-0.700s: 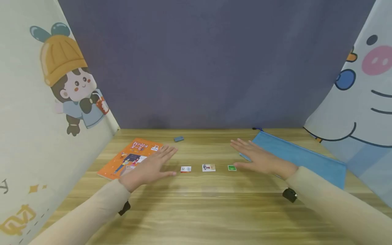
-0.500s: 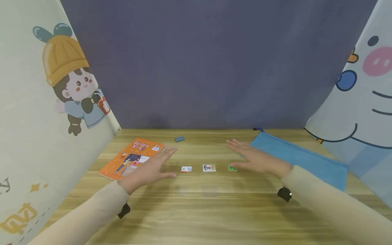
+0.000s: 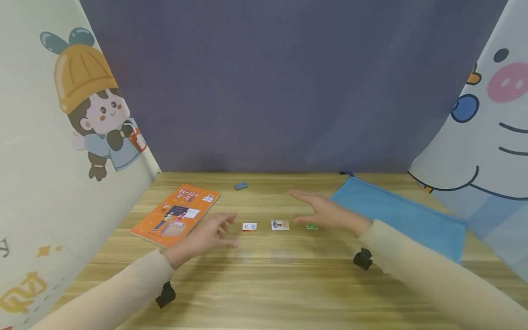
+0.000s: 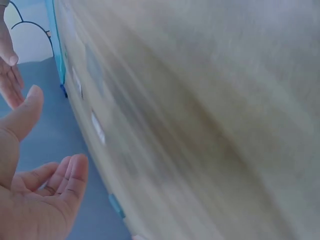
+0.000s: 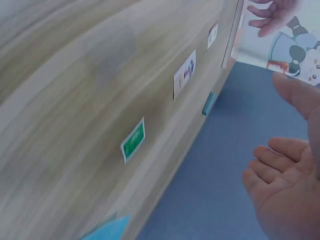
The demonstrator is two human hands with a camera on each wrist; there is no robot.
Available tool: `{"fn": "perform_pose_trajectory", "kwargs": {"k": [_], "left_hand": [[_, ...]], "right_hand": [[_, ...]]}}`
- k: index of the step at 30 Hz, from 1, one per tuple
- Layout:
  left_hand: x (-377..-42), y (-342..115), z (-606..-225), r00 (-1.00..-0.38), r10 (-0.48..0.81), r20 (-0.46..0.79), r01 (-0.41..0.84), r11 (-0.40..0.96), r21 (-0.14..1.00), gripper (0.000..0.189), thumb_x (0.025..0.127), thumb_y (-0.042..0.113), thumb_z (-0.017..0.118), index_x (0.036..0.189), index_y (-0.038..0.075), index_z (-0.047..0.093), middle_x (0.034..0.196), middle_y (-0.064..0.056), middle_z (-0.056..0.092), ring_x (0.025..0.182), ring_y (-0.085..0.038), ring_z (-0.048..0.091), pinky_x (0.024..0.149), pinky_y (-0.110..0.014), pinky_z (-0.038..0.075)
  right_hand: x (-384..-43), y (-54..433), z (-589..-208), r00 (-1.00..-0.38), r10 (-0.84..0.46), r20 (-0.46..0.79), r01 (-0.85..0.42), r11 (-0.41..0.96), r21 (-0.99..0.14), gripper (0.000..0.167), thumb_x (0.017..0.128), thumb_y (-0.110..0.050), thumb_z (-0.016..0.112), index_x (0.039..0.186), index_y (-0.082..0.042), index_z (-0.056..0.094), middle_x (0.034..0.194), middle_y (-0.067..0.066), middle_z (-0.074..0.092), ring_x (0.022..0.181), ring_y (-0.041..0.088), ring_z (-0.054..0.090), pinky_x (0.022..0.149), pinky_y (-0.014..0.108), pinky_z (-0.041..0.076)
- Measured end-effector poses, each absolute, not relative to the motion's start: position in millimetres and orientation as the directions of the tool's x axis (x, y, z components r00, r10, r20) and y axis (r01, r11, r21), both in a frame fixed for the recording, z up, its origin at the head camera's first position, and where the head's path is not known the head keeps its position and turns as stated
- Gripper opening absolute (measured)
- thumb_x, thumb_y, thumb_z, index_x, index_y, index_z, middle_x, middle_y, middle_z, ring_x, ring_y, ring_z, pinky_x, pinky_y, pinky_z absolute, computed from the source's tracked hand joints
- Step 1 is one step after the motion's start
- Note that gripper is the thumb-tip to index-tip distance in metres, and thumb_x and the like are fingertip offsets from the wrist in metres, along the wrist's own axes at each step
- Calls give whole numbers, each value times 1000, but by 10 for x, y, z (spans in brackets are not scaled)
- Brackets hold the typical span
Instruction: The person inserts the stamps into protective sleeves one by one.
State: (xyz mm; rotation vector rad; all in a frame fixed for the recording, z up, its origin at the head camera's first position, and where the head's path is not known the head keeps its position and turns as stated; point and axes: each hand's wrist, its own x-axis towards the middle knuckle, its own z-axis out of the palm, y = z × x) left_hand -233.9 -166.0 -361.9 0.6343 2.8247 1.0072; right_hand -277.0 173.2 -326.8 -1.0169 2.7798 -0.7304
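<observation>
Above the near edge of the orange book (image 3: 177, 215), my left hand (image 3: 202, 238) hovers with fingers slightly bent and thumb apart, holding nothing. Just right of its fingertips lies a small white card with a red edge (image 3: 249, 227). A picture card (image 3: 280, 225) sits in the middle of the row, and a small green card (image 3: 311, 227) at its right end, partly under my right hand (image 3: 326, 211). That hand also holds nothing; its thumb and fingers are spread apart. The right wrist view shows the green card (image 5: 133, 140) whole, apart from the hand.
A blue zip pouch (image 3: 400, 215) lies on the right of the wooden table (image 3: 264, 293). Behind the cards is a small grey-blue block (image 3: 241, 186). A dark curtain (image 3: 284, 87) hangs along the back, with printed cloth at both sides.
My right hand has moved left, now over the green card. The left hand has dropped slightly and its fingers have bent, uncovering more of the book. The cards have stayed put.
</observation>
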Motion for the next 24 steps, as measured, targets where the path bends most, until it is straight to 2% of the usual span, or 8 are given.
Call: {"fn": "perform_pose_trajectory", "kwargs": {"k": [6, 9, 15, 19, 24], "left_hand": [[-2305, -1672, -3722, -926, 376, 5, 256, 620, 741, 70, 77, 17, 82, 134, -6, 50, 117, -17, 62, 95, -22, 63, 76, -28, 57], [-2283, -1632, -3780, -935, 354, -20, 208, 593, 778, 67, 74, 13, 83, 130, -7, 53, 110, -15, 64, 87, -18, 62, 71, -26, 57], [-2211, -1536, -3859, -960, 271, -65, 114, 594, 797, 54, 70, 11, 84, 117, -3, 61, 98, -9, 64, 80, -15, 58, 67, -25, 55], [-2183, -1506, -3888, -967, 241, -81, 85, 608, 789, 48, 69, 11, 86, 111, 0, 65, 96, -7, 63, 81, -16, 57, 68, -25, 54], [-2188, -1480, -3918, -976, 197, -94, 53, 630, 775, 41, 68, 12, 87, 103, 4, 67, 92, -4, 62, 79, -15, 55, 66, -24, 51]], "right_hand": [[-2810, 1538, -3338, -781, -615, 105, -567, 629, -533, 74, 86, -38, 73, 148, -17, 40, 154, 11, 37, 140, 35, 37, 113, 54, 35], [-2814, 1435, -3371, -781, -612, 121, -547, 578, -606, 66, 87, -26, 74, 144, -10, 46, 147, 15, 46, 134, 35, 45, 110, 50, 41], [-2822, 1236, -3451, -827, -556, 84, -420, 511, -750, 54, 88, -16, 72, 137, -4, 53, 131, 18, 59, 121, 32, 55, 103, 35, 49], [-2854, 1140, -3510, -837, -543, 67, -384, 495, -780, 50, 89, -13, 71, 134, 1, 54, 127, 23, 59, 117, 36, 56, 97, 31, 51], [-2891, 1017, -3565, -843, -537, 31, -356, 513, -781, 47, 89, -11, 70, 131, 4, 55, 125, 22, 61, 111, 33, 59, 89, 31, 53]]}}
